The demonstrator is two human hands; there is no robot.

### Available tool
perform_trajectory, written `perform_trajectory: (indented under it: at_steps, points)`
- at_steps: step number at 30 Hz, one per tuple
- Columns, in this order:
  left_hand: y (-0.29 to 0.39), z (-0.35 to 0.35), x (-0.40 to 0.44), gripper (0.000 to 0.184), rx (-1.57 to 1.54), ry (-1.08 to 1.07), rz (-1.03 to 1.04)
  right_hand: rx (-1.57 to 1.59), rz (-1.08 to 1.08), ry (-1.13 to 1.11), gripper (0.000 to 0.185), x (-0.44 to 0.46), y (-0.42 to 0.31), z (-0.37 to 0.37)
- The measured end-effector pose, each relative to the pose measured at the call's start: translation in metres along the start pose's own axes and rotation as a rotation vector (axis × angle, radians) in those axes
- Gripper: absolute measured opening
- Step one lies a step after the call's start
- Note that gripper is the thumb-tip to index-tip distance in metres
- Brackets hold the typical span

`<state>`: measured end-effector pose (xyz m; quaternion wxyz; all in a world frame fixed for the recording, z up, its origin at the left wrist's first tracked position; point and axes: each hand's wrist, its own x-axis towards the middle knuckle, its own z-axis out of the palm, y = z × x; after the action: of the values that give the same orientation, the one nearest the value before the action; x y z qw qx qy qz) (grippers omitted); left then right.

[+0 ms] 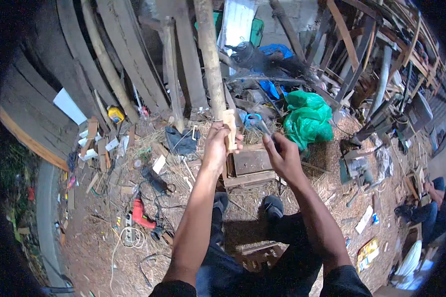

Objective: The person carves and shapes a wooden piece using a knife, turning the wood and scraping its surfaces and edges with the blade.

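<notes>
My left hand (219, 143) is closed around a pale carved wooden piece (229, 127), held upright with its upper end clear of the fingers. My right hand (284, 156) grips a slim grey blade-like tool (264, 127). The tool's tip points up and left, apart from the wood, and the palm hides its handle; its exact kind cannot be made out. Below and between both hands stands a low wooden box-like bench (252, 163).
Green plastic bag (308, 118) lies beyond my right hand. A red power drill (142, 215) and a power strip (129, 233) with a cord rest at left. Planks (134, 54) lean behind. Shavings and offcuts litter the floor. Another person's leg (426, 220) shows at right.
</notes>
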<state>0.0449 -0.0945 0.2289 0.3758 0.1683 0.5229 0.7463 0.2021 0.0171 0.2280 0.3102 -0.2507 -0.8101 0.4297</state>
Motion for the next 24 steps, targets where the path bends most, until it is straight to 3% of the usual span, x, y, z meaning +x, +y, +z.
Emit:
perform_trajectory:
  at_steps: [5, 8, 12, 13, 16, 17, 18, 19, 24]
  points:
    - [0.000, 0.005, -0.004, 0.034, -0.031, -0.215, 0.095, -0.029, -0.130, -0.018, 0.032, -0.009, 0.001, 0.002]
    - [0.015, 0.006, -0.017, 0.047, -0.036, -0.359, 0.169, -0.216, -0.220, -0.072, 0.030, -0.008, 0.013, -0.008]
    - [0.006, -0.003, -0.016, 0.064, 0.107, -0.470, 0.256, -0.274, -0.200, -0.120, 0.029, -0.011, 0.021, -0.015]
    - [0.007, -0.003, -0.018, 0.068, 0.170, -0.431, 0.220, -0.277, -0.206, -0.132, 0.029, -0.012, 0.020, -0.017]
    - [-0.002, -0.002, -0.013, 0.064, 0.290, -0.366, 0.418, -0.253, -0.287, -0.177, 0.031, -0.010, 0.023, -0.019]
    - [0.002, -0.003, -0.017, 0.061, 0.316, -0.360, 0.355, -0.272, -0.318, -0.174, 0.031, -0.008, 0.027, -0.019]
    - [0.002, -0.002, -0.015, 0.060, 0.349, -0.365, 0.466, -0.290, -0.336, -0.172, 0.031, -0.009, 0.022, -0.020]
    - [0.000, -0.003, -0.014, 0.060, 0.302, -0.361, 0.412, -0.278, -0.206, -0.226, 0.032, -0.012, 0.018, -0.023]
    - [-0.015, 0.004, -0.014, 0.058, 0.237, -0.290, 0.372, -0.440, -0.175, -0.267, 0.033, -0.008, 0.015, -0.026]
